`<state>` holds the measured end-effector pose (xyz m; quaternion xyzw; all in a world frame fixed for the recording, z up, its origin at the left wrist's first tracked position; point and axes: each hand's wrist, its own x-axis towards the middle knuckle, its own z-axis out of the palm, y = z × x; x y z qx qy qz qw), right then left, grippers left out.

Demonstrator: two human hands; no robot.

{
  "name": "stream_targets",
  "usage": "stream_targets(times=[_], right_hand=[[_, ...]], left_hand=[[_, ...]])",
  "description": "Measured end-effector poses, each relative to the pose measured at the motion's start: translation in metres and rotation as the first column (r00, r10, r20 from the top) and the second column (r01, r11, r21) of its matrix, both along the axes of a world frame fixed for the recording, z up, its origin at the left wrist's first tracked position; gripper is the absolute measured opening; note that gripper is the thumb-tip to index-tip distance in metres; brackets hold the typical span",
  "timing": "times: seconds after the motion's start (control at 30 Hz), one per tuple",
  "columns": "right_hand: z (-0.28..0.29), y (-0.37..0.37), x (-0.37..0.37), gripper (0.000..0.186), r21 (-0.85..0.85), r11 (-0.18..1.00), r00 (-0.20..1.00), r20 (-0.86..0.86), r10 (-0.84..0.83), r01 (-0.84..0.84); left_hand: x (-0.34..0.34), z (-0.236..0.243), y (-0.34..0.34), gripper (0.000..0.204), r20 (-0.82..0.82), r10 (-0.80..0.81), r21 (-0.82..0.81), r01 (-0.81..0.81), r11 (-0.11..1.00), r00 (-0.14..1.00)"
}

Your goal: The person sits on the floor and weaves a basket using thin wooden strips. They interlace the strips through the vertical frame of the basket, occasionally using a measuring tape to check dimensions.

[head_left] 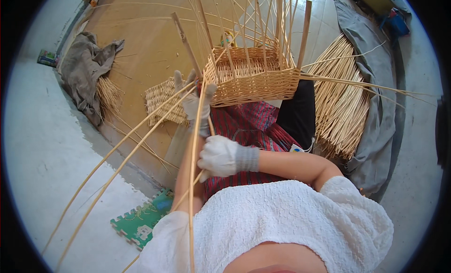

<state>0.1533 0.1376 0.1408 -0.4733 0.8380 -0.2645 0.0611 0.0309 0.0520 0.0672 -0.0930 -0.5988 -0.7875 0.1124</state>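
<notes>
beyond and rightward of the left hand: basket, long axis running rightward
left hand: nearer, fingers apart, cannot tell its grip
right hand: fist around rod

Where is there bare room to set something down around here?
The brown board between the left grey cloth and the basket looks mostly bare, with few scraps. So does the pale surface below the small green item, left of that cloth. It's crowded around the basket, with stakes, the left hand and the right hand.
</notes>
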Motion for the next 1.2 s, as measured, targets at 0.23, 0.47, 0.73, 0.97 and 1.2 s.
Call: stream_targets(times=[0.23, 0.47, 0.73, 0.97, 1.2], right_hand=[[-0.072, 0.164, -0.090, 0.057, -0.507, -0.026, 0.508, 0.861, 0.036, 0.861], [-0.056, 0.173, -0.076, 0.016, -0.492, 0.271, 0.560, 0.757, -0.336, 0.827], [-0.078, 0.160, -0.082, 0.011, -0.467, 0.165, 0.372, 0.396, -0.839, 0.869], [-0.034, 0.113, -0.039, 0.021, -0.573, 0.417, 0.621, 0.215, -0.754, 0.705], [0.029, 0.062, -0.240, 0.051, -0.366, 0.560, 0.553, -0.136, -0.822, 0.743]], left_hand=[[-0.033, -0.022, -0.006, 0.051, 0.113, -0.250, 0.429, 0.180, 0.885, 0.962], [-0.039, -0.054, -0.019, 0.058, 0.154, -0.290, 0.173, 0.264, 0.949, 0.944], [-0.037, -0.060, 0.002, 0.065, 0.162, -0.212, -0.048, 0.223, 0.974, 0.964], [-0.035, -0.069, 0.005, 0.066, 0.210, -0.186, 0.009, 0.188, 0.982, 0.960], [-0.046, -0.078, 0.027, 0.048, 0.176, 0.028, 0.053, -0.038, 0.998, 0.984]])
